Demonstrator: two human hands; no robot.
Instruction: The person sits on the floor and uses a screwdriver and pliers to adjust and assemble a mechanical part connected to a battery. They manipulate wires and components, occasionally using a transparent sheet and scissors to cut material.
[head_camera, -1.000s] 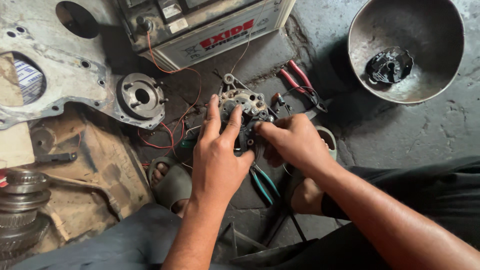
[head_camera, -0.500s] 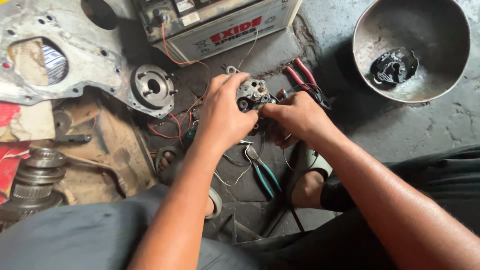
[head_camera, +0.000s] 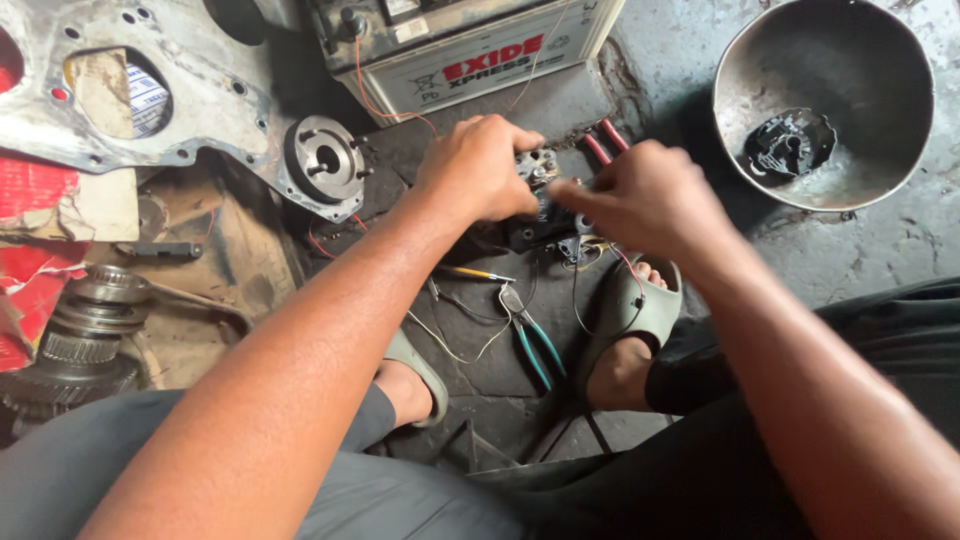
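Small dark metal electrical part with wires (head_camera: 545, 215), lying on the dark stained floor (head_camera: 500, 370) at frame centre, just below the battery. It is largely covered by both hands; its exact shape cannot be told.

Left hand (head_camera: 478, 168): at 9 o'clock of the part, resting on top of it, fingers (head_camera: 520, 140) curled over its upper edge and grasping it.

Right hand (head_camera: 650, 198): at 3 o'clock of the part, fingers drawn together in a pinch at the part's upper right side, touching it. Slightly blurred; what the fingertips pinch cannot be told.

Surroundings:
- White rectangular battery with red lettering (head_camera: 470, 50), at 12 o'clock, just beside the part; thin red wire runs from its top down toward the left hand.
- Red-handled pliers (head_camera: 605, 140), at 1 o'clock, partly hidden by the right hand.
- Round grey metal bowl (head_camera: 880, 80), at 2 o'clock, well apart, holding a black greasy component (head_camera: 790, 145).
- Teal-handled pliers (head_camera: 530, 335), at 6 o'clock, on the floor between the person's sandalled feet.
- Grey cast metal housing plate with a round flange (head_camera: 200, 100), at 9 to 10 o'clock.
- Stacked steel gears (head_camera: 80, 340), at 8 o'clock, near the left frame edge.
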